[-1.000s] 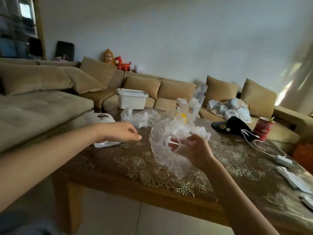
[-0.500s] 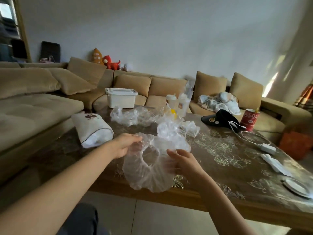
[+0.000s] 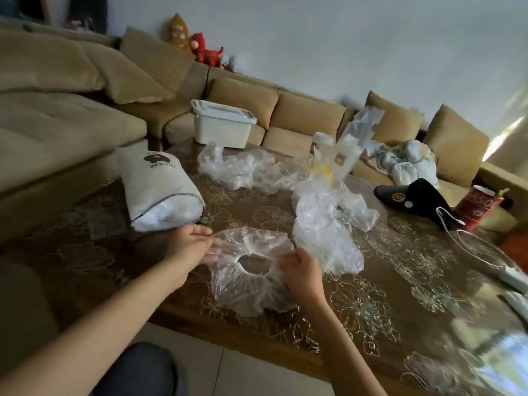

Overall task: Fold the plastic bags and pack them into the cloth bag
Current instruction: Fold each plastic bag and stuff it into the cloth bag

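A clear, ring-shaped plastic bag (image 3: pixel 245 284) with a gathered opening lies spread on the brown patterned table (image 3: pixel 371 281) near its front edge. My left hand (image 3: pixel 190 245) pinches its left rim. My right hand (image 3: pixel 300 270) grips the rim at the right of the opening. The white cloth bag (image 3: pixel 160 192) with a dark logo lies on its side to the left, its open mouth showing white contents. More crumpled clear bags sit behind: one heap (image 3: pixel 243 170) at the back and another (image 3: pixel 328 224) just right of my hands.
A white lidded box (image 3: pixel 221 125) stands at the table's far edge, beside clear bottles (image 3: pixel 343 147). A black cap (image 3: pixel 411 197), a red cup (image 3: pixel 477 207) and a white cable (image 3: pixel 480 244) lie at the right. A beige sofa wraps around behind.
The ring-shaped bag came down from the air onto the table. My left hand reached over and took its left rim. The camera tilted down and to the left.
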